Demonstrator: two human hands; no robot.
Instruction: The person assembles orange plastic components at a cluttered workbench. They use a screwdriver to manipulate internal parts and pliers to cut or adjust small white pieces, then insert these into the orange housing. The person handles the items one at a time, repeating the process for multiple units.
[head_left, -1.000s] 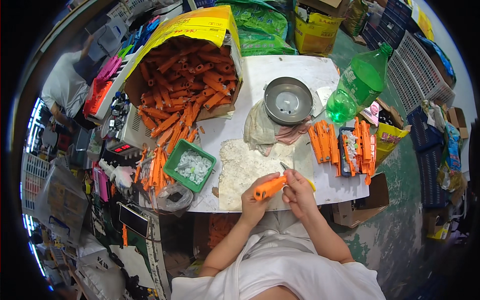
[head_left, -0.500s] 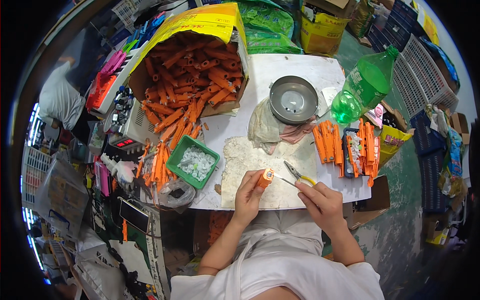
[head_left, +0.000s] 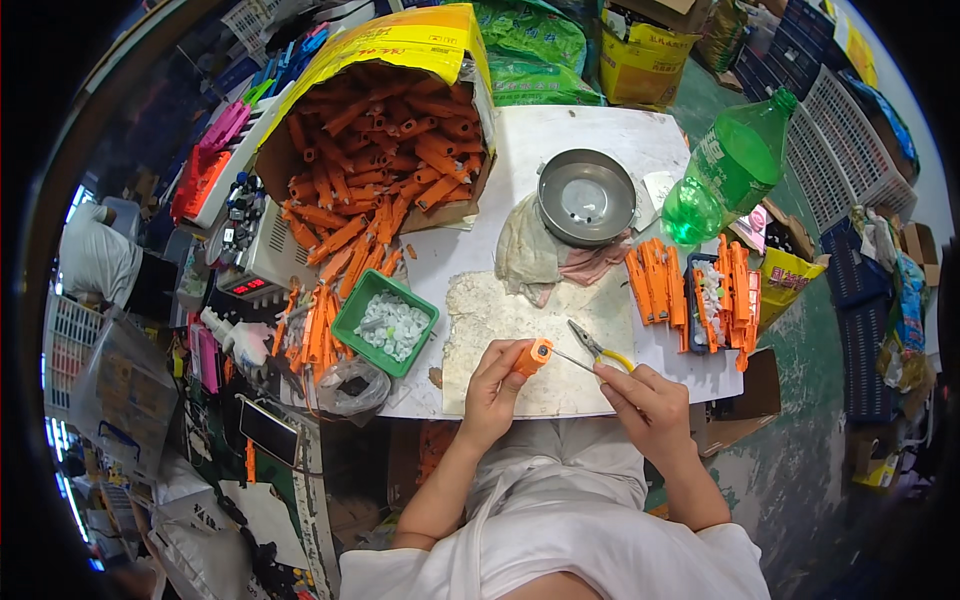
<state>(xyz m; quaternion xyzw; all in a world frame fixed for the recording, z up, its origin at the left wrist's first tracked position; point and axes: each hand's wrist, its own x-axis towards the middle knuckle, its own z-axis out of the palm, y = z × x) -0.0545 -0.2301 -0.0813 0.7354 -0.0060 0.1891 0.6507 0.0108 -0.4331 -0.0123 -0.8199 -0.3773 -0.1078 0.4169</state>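
My left hand (head_left: 491, 394) is closed around an orange plastic part (head_left: 533, 357), its end with a dark spot tilted up toward me. In my right hand (head_left: 645, 402) is a thin metal tool (head_left: 572, 360), pinched between the fingers. Its tip points left, close to the end of the orange part; whether they touch I cannot tell. Its handle is hidden in the palm. Pliers (head_left: 597, 346) with yellow handles lie just beyond my right fingers, on a worn pale board (head_left: 480, 330).
A green tray (head_left: 345, 325) holds small translucent pieces. Behind it, a yellow carton (head_left: 400, 38) spills orange parts. A metal bowl (head_left: 587, 235) rests on a cloth (head_left: 525, 255). More orange parts (head_left: 655, 283) and a green bottle (head_left: 742, 155) stand at the right. A co-worker (head_left: 95, 255) is at far left.
The end of the orange part looks darker, its pale ring no longer showing. Both hands have barely shifted. At far left the co-worker has moved leftward and down.
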